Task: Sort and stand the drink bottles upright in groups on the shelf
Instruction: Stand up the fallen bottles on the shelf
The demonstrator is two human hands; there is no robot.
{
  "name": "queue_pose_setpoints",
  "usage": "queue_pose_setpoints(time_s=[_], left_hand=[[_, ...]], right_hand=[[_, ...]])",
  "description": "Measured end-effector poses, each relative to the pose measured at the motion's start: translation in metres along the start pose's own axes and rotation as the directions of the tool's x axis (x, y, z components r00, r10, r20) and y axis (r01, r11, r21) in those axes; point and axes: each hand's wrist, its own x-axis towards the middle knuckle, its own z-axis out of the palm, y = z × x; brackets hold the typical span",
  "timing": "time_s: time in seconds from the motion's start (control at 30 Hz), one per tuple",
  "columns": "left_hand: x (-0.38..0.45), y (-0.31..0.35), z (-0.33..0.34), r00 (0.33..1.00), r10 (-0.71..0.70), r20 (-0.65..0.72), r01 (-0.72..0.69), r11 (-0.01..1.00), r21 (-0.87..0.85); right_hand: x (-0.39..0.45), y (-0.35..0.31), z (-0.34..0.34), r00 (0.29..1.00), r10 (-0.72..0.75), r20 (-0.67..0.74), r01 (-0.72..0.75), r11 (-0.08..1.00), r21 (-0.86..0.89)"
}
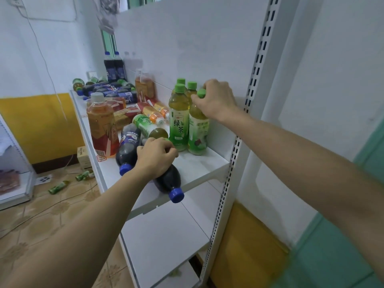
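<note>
On the white shelf [199,165], a group of green tea bottles stands upright at the right end. My right hand [216,98] grips the neck of the front-right green tea bottle [198,132], next to another upright one [179,121]. My left hand [155,157] is closed around the cap end of a green tea bottle [148,126] that lies on its side. Under that hand lie two dark cola bottles [169,181], [127,148] with blue caps. A tall orange tea bottle [102,125] stands at the front left.
Further back, a heap of cola, orange and red-labelled bottles [124,107] lies flat; two colas [113,67] and two orange tea bottles [144,86] stand by the back panel. Lower shelves [166,233] sit below. Green bottles [57,187] and a box [83,156] are on the floor.
</note>
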Motion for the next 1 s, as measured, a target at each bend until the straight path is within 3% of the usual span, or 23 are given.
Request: queue_pose_setpoints(time_s=[0.17,0.3,0.47,0.6,0.67,0.77,0.9,1.0], left_hand=[[-0.001,0.001,-0.001,1.000,-0.001,-0.022,0.001,1.000,0.008],[-0.001,0.002,-0.003,0.999,-0.006,-0.034,0.006,1.000,-0.005],[0.000,0.005,-0.008,0.999,-0.024,0.032,0.026,0.999,-0.041],[0.001,0.002,-0.031,0.982,0.088,0.168,-0.051,0.976,-0.213],[-0.006,-0.014,-0.038,0.982,0.163,0.094,-0.139,0.965,-0.222],[-0.020,-0.052,-0.042,0.966,0.247,-0.076,-0.252,0.966,-0.061],[-0.035,-0.093,-0.041,0.933,0.335,-0.130,-0.328,0.942,0.069],[-0.035,-0.108,-0.040,0.932,0.349,-0.096,-0.349,0.937,0.012]], right_hand=[[0.034,0.002,0.013,0.984,0.158,0.077,-0.152,0.985,-0.077],[0.036,0.007,0.015,0.980,0.161,0.114,-0.155,0.986,-0.059],[0.016,0.013,0.007,0.995,0.099,0.011,-0.100,0.993,0.064],[-0.028,0.008,-0.001,0.994,0.016,-0.107,0.005,0.982,0.191],[-0.060,0.003,0.003,0.999,-0.023,-0.043,0.034,0.964,0.264],[-0.112,-0.009,0.020,0.986,-0.039,0.160,-0.023,0.930,0.368],[-0.161,-0.037,0.045,0.885,0.028,0.465,-0.164,0.953,0.255],[-0.170,-0.054,0.053,0.870,0.097,0.484,-0.201,0.965,0.168]])
